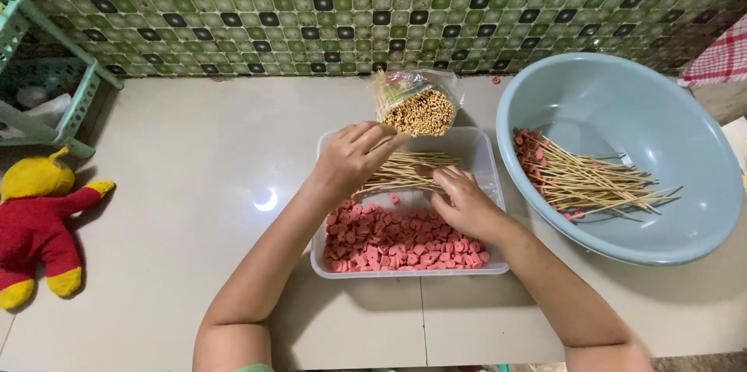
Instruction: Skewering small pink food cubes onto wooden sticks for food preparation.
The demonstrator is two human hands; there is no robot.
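Observation:
A clear rectangular plastic tub (485, 156) holds many pink sausage slices (393, 241) in its near half and loose bamboo skewers (405, 171) in its far half. My left hand (350, 158) hovers over the tub's far left part, pinching a thin skewer between its fingers. My right hand (465, 201) rests palm down on the slices at the tub's middle, fingertips touching the skewer pile; what is under it is hidden. A plastic-wrapped bundle of skewers (416, 103) stands at the tub's far edge.
A large pale blue basin (685, 146) on the right holds several skewers threaded with pink slices (583, 181). A yellow and red stuffed toy (35, 220) lies at the left. A green plastic rack (47, 76) stands at the back left, against a green tiled wall.

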